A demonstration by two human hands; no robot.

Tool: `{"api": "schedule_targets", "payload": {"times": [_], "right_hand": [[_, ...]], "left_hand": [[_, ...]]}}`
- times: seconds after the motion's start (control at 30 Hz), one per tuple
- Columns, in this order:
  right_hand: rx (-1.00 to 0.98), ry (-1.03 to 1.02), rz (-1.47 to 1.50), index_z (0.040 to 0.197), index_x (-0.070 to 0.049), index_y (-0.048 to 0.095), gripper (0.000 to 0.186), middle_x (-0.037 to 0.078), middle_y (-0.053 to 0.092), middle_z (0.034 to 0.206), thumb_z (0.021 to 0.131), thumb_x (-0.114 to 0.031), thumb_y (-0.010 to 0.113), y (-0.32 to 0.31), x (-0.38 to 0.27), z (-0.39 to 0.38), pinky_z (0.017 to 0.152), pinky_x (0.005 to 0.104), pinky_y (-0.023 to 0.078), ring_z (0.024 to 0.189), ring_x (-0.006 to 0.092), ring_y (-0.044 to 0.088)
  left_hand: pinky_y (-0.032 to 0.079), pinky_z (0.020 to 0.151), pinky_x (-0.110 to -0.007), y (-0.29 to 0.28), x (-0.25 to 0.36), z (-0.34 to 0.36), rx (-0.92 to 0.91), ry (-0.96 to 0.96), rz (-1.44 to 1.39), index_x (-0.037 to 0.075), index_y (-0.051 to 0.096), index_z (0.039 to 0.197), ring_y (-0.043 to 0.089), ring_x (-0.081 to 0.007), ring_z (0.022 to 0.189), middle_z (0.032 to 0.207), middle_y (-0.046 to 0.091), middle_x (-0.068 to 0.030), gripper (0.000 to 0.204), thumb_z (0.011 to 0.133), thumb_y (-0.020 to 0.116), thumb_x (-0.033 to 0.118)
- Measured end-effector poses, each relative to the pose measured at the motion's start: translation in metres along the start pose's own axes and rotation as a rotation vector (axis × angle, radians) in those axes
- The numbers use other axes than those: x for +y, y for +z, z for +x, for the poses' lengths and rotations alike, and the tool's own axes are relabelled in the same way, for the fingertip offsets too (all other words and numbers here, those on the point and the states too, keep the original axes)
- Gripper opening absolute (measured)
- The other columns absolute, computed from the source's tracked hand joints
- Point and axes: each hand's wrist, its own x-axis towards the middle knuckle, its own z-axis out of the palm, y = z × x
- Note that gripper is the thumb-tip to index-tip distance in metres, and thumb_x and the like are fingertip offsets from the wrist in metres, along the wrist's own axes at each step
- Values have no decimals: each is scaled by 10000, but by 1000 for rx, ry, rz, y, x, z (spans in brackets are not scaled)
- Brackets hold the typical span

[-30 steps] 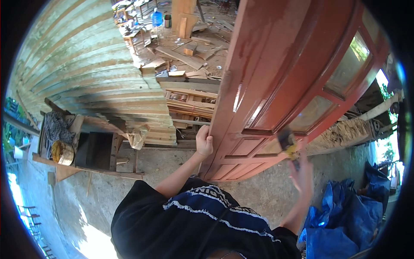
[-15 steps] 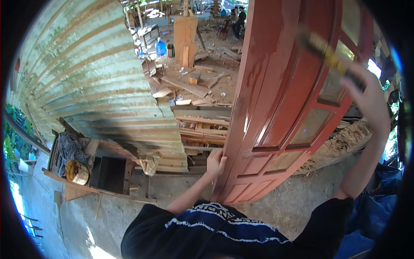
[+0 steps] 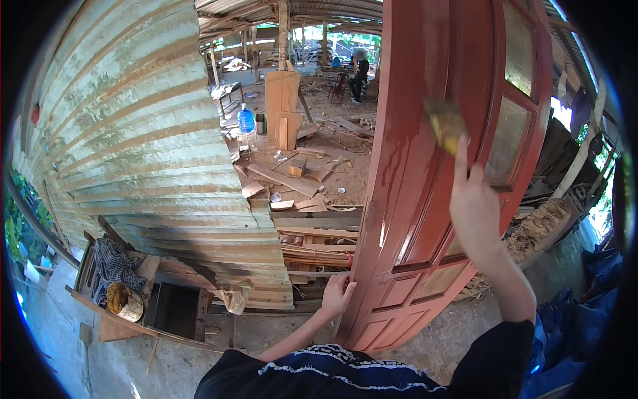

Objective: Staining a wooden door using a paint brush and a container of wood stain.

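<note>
A tall red-brown panelled door (image 3: pixel 404 166) with glass panes (image 3: pixel 509 139) stands upright before me. Wet, glossy streaks run down its left part. My right hand (image 3: pixel 477 206) is closed around a paintbrush (image 3: pixel 446 126) with a yellowish handle, its index finger stretched along it. The brush is blurred by motion and lies over the upper middle of the door; whether the bristles touch the wood I cannot tell. Lower down, my left hand (image 3: pixel 337 294) grips the door's left edge, its fingertips partly hidden behind it.
To the left, a corrugated metal sheet (image 3: pixel 146 153) rises behind a wooden stand (image 3: pixel 179 340) holding a checked cloth (image 3: pixel 114 263) and a stained pail (image 3: pixel 125 302). Beyond are scattered boards (image 3: pixel 282 179), a blue water bottle (image 3: pixel 246 120) and a seated person (image 3: pixel 359 74). Blue tarpaulin (image 3: pixel 565 339) lies at right.
My right hand with the paintbrush has moved left across the door, from the glass panes toward the middle panel. My left hand stays on the edge. The view has tilted up.
</note>
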Motion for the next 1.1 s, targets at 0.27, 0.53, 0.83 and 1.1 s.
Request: {"api": "schedule_targets", "payload": {"times": [0.27,0.53,0.83,1.1], "right_hand": [[-691,-381,333,1252,125,445,575,200,608,762,715,-28,584,0,3,-106,536,401,535,628,285,660],[-738,-468,508,797,62,648,160,185,654,753,659,-16,662,-9,21,-49,618,410,560,752,340,683],[-469,-283,447,799,74,660,201,238,639,715,729,-113,640,-110,80,63,594,402,529,660,370,648],[71,-237,912,873,-19,665,298,95,621,658,768,-289,736,-147,97,90,590,314,466,608,205,596]], "left_hand": [[242,1021,-526,-26,85,17,213,32,208,-16,376,1365,309,-429,1255,1377,307,-257,705,831,670,339],[182,1066,-520,-30,207,80,-76,643,331,12,435,1293,270,-382,1337,1426,335,-203,638,749,704,209],[240,994,-460,-74,311,220,337,890,331,66,664,975,464,-235,1197,1060,649,-28,248,740,703,134],[274,940,-410,-137,360,298,588,1105,193,103,695,917,540,-194,1049,934,692,19,190,735,732,141]]}}
